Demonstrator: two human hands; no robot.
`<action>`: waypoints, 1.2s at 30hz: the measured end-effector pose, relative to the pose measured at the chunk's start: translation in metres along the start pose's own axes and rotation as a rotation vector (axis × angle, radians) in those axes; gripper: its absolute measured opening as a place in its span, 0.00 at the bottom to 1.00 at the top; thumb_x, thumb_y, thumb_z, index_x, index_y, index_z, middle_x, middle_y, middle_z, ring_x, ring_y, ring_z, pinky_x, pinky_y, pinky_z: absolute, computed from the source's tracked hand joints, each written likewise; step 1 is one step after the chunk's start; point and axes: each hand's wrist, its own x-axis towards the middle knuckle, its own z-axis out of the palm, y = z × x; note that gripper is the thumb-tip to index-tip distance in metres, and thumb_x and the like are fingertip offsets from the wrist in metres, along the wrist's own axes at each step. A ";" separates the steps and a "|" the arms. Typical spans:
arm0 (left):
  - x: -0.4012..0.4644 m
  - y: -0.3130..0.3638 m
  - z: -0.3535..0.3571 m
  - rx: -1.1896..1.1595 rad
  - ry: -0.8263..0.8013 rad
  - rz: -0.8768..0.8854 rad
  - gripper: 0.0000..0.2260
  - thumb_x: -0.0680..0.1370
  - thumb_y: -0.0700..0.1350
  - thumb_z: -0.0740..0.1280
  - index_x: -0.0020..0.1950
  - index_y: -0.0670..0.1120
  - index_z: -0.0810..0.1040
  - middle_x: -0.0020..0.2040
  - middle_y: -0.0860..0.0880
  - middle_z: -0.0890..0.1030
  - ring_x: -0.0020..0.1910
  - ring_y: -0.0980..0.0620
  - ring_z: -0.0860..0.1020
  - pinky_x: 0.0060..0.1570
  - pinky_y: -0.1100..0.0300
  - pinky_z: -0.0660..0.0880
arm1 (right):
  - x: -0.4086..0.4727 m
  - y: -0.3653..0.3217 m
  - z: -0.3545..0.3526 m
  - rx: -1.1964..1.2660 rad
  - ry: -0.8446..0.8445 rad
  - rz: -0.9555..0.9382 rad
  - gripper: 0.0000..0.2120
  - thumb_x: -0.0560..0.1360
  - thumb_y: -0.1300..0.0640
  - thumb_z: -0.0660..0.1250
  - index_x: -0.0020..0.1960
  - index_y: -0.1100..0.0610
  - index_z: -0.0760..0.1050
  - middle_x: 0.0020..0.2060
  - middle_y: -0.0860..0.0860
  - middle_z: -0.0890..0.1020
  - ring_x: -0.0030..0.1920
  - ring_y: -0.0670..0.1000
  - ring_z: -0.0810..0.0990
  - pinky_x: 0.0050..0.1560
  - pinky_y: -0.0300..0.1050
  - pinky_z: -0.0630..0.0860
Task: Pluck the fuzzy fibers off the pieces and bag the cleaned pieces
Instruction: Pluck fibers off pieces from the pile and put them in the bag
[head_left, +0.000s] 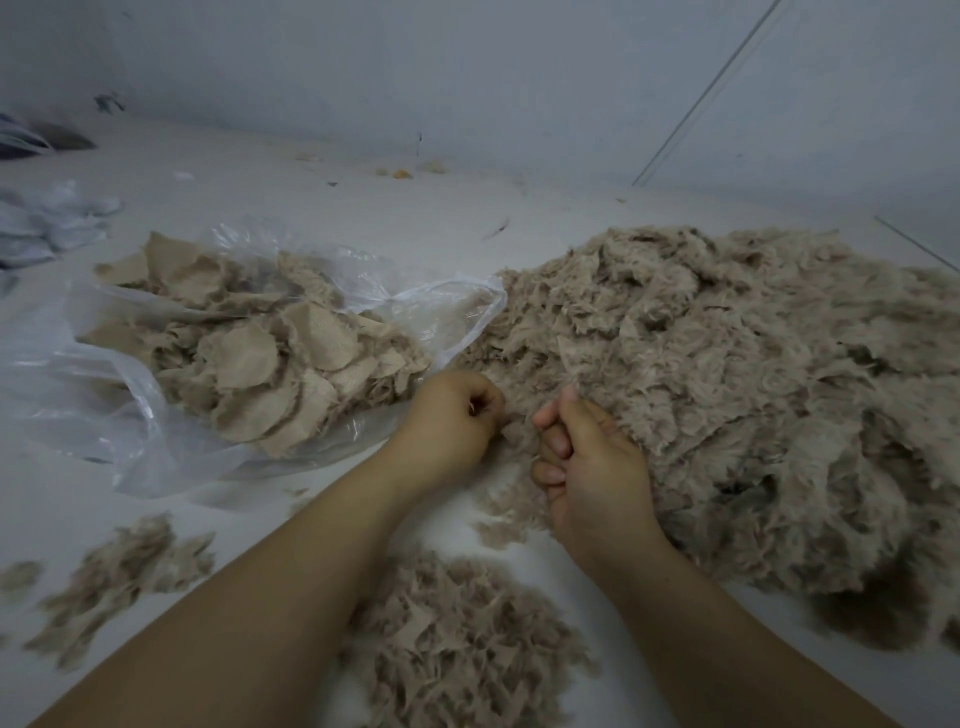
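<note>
Between the bag (130, 395) at left and the fuzzy pile (727, 389) at right, both hands work one small piece (514, 431). Left hand (452, 421) fingers curl, pinching its fuzz; right hand (587, 462) fingers curl round it. It looks light, soft and limp, best held at the cloth backing.

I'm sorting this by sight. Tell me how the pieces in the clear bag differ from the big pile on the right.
The bagged pieces show flat, smooth woven faces; the big pile is shaggy with fuzz. The bagged pieces lie in a clear plastic bag; the big pile sits loose on the white surface and is far larger. Both are the same beige.
</note>
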 end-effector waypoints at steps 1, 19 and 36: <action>-0.004 0.000 -0.004 -0.046 -0.030 -0.016 0.09 0.77 0.36 0.69 0.37 0.44 0.78 0.29 0.47 0.78 0.28 0.56 0.76 0.31 0.61 0.73 | 0.001 0.000 0.000 -0.006 0.002 -0.002 0.21 0.83 0.51 0.60 0.34 0.53 0.82 0.26 0.47 0.68 0.24 0.43 0.63 0.23 0.35 0.63; -0.016 0.018 0.008 -0.563 0.004 -0.182 0.13 0.75 0.30 0.69 0.57 0.39 0.74 0.33 0.41 0.78 0.24 0.49 0.78 0.24 0.59 0.74 | 0.005 0.005 0.002 -0.194 -0.011 0.051 0.10 0.82 0.61 0.61 0.53 0.54 0.81 0.22 0.46 0.72 0.25 0.43 0.70 0.25 0.37 0.68; -0.036 0.026 -0.010 -0.576 -0.291 -0.170 0.18 0.76 0.29 0.66 0.61 0.44 0.67 0.29 0.41 0.78 0.21 0.48 0.74 0.22 0.60 0.70 | 0.002 -0.003 0.001 -0.147 -0.152 0.135 0.21 0.82 0.50 0.62 0.54 0.71 0.73 0.32 0.66 0.74 0.29 0.62 0.75 0.37 0.56 0.78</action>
